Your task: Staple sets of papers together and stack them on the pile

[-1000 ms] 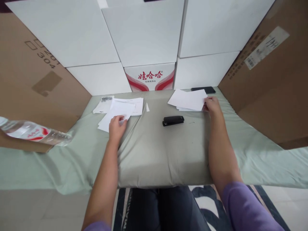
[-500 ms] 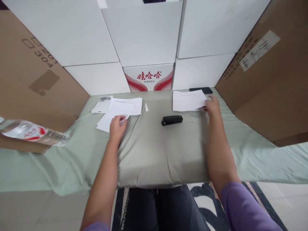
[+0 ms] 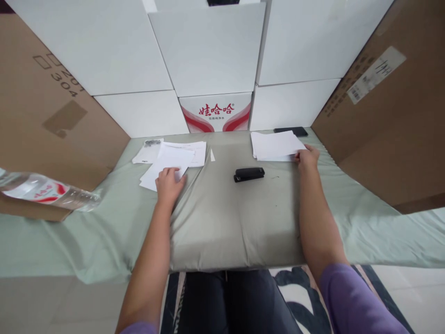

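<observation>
My left hand (image 3: 169,186) rests on the near right corner of a loose pile of white paper sheets (image 3: 163,164), its thumb apart from the fingers. Under that pile's far side lies another stack of printed sheets (image 3: 199,155). At the right, my right hand (image 3: 308,157) pinches the right corner of the top sheet (image 3: 274,144) on a second paper stack, and that corner is pulled out to the right. Between the hands, closer to the right one, sits a black stapler (image 3: 249,174) on the cloth. A small white paper scrap (image 3: 212,155) lies beside the left papers.
A black phone (image 3: 291,131) lies behind the right stack. A clear packet (image 3: 148,151) with dark bits is at the back left. White boxes (image 3: 208,51) wall off the back; brown cartons (image 3: 55,106) flank both sides. A water bottle (image 3: 48,190) lies at far left.
My right hand has shifted slightly right and nearer, drawing the top sheet's corner outward. The fingers of my left hand have spread a little on the papers. The stapler stays put.
</observation>
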A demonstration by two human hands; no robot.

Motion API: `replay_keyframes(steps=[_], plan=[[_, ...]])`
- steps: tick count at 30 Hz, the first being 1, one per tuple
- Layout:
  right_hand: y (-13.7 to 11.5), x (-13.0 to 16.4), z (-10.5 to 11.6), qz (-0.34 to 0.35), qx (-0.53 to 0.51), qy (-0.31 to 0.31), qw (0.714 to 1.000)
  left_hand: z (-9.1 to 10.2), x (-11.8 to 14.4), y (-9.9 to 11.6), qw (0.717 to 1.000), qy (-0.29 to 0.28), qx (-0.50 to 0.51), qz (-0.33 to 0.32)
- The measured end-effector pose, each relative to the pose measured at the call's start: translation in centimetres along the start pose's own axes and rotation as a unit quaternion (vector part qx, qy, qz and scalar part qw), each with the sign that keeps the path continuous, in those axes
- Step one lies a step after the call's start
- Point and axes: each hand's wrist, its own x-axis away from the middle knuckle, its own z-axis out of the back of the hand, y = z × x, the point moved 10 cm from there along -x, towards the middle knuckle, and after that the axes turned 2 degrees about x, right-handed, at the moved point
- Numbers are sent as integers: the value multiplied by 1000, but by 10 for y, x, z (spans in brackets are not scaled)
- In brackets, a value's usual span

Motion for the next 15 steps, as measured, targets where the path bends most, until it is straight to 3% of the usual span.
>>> replay_keyframes(steps=[8,15], plan=[[6,4,-11,-9,-100,-16,995,-9,0,-7,1000,-23,4,14],[11,3,-15,-18,-104,-10,994,-9,-1,-8,1000,-24,-5,14]])
